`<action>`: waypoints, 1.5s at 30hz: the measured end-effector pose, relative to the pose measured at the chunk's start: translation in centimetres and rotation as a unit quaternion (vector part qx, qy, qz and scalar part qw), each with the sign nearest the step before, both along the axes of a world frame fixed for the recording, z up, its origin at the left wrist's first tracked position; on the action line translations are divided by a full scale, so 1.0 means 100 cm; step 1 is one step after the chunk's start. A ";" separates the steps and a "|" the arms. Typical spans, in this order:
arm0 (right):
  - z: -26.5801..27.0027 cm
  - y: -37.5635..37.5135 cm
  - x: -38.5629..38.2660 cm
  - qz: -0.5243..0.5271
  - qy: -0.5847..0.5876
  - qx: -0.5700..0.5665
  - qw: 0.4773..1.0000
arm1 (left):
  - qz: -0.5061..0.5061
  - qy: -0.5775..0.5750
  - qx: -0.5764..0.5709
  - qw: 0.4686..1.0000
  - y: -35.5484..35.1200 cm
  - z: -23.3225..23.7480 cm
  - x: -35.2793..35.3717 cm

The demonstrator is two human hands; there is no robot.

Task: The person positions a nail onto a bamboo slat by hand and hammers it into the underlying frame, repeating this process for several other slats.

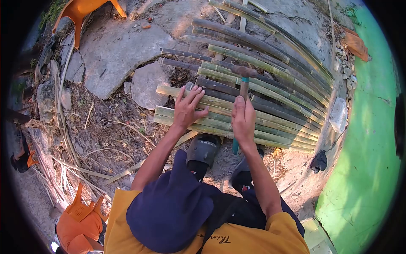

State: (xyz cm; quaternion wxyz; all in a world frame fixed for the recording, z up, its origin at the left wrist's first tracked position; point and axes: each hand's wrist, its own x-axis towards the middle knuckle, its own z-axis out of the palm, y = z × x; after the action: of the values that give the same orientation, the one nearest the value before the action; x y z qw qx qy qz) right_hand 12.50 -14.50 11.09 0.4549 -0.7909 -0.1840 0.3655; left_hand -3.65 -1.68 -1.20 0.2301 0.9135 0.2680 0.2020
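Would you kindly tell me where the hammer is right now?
In the head view, the hammer sits centre-right, gripped in the right hand above the bamboo slats, with the left hand flat on them beside it.

One hammer [244, 80]; one left hand [188, 111], one right hand [243, 120]; two black sandals [203, 149]; two orange chairs [80, 10]; bamboo slats [270, 97] overlap beyond counting.

The hammer [244, 84] stands nearly upright over the mat, its dark, rusty head uppermost and its handle wrapped in a teal band just under the head, the lower shaft enclosed in the right hand [244, 119]. The bamboo slats [275, 108], long split strips in pale green, yellow and dark grey-brown, lie close side by side on the ground as a flat panel, the nearest ones under the flat left hand [188, 108].
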 end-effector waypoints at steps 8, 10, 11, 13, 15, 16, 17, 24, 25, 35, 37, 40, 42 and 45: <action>-0.070 -0.027 -0.041 0.090 -0.080 -0.033 0.992 | 0.005 -0.007 -0.010 1.000 0.000 0.000 -0.002; -0.063 -0.028 -0.044 0.060 -0.062 -0.032 0.996 | 0.009 -0.008 -0.015 1.000 -0.001 0.000 -0.005; -0.060 -0.027 -0.042 0.023 -0.049 -0.028 0.998 | 0.010 -0.009 -0.010 1.000 0.001 0.000 -0.004; -0.059 -0.029 -0.037 0.006 -0.035 -0.014 0.999 | 0.009 -0.014 -0.004 1.000 0.006 -0.001 0.000; -0.058 -0.035 -0.030 -0.007 -0.021 0.000 1.000 | 0.013 -0.024 -0.036 0.999 0.013 -0.001 0.000; -0.059 -0.041 -0.027 -0.016 -0.007 -0.009 1.000 | 0.017 -0.025 -0.035 0.999 0.017 0.012 0.004; -0.061 -0.048 -0.026 -0.024 0.007 -0.019 0.999 | 0.083 -0.020 -0.024 0.996 0.020 0.025 0.009; -0.078 -0.088 -0.019 -0.080 0.062 -0.033 0.994 | 0.086 0.196 -0.132 0.968 0.047 0.050 0.025; -0.080 -0.089 -0.019 -0.076 0.036 -0.035 0.996 | 0.057 0.266 -0.124 0.954 0.050 0.052 0.029; -0.050 -0.039 -0.032 0.019 -0.018 -0.016 1.000 | 0.101 0.148 -0.075 0.981 0.028 -0.008 0.035; -0.053 -0.027 -0.033 0.061 -0.044 -0.034 0.997 | 0.120 0.114 -0.014 0.986 0.024 -0.016 0.036; -0.053 -0.019 -0.029 0.087 -0.067 -0.047 0.993 | 0.128 0.077 0.019 0.989 0.023 -0.019 0.036; -0.053 -0.017 -0.024 0.066 -0.059 -0.043 0.995 | 0.121 0.075 -0.013 0.990 0.025 -0.019 0.035; -0.015 0.002 -0.015 -0.028 0.010 0.058 0.998 | 0.104 0.087 -0.030 0.990 0.027 -0.015 0.036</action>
State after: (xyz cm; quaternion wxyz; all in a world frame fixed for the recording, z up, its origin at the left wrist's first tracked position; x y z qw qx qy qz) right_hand 10.96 -14.28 9.61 0.5121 -0.7642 -0.1779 0.3494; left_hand -0.07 1.03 -2.69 0.2108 0.8873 0.3869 0.1367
